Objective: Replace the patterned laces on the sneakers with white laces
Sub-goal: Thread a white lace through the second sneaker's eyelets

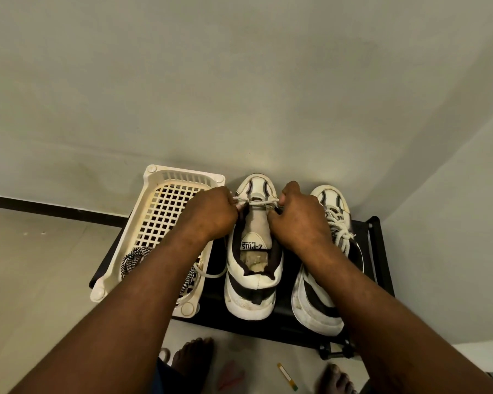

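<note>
Nearest, showed two bare feet (pixel 194 356) on the floor, with a small yellow-and-green strip (pixel 287 376) lying between them. Further out, carried side by side on a low black rack (pixel 291 328): white basket (pixel 151 177) at left, middle sneaker (pixel 254 285) at centre, right sneaker (pixel 316 305) at right. Held the patterned laces (pixel 134 258) coiled in the basket's near end, well apart from both shoes' eyelets. Lay heels toward the wearer and toes toward the wall (pixel 239 81), long axes running near to far. Bore on the middle sneaker's tongue label (pixel 252 245) the writing "Z-Plus", inverted from this view; no other text legible.

Met at the far, toe-end eyelets: left hand (pixel 211 211) on the left of the tongue, right hand (pixel 296 217) on the right, each grip closed and pinching one run of the white lace (pixel 256 202). Spanned the tongue crosswise between the two grips, at right angles to the shoe's long axis. Trailed one loose white end between basket and shoe.

Judged: lowest eyelet rows threaded only, rest of the tongue bare; next crossing due toward the wearer, up the tongue, each hand equally near its own eyelet column. Appeared fully laced in white on the right sneaker, just beside the right hand.
</note>
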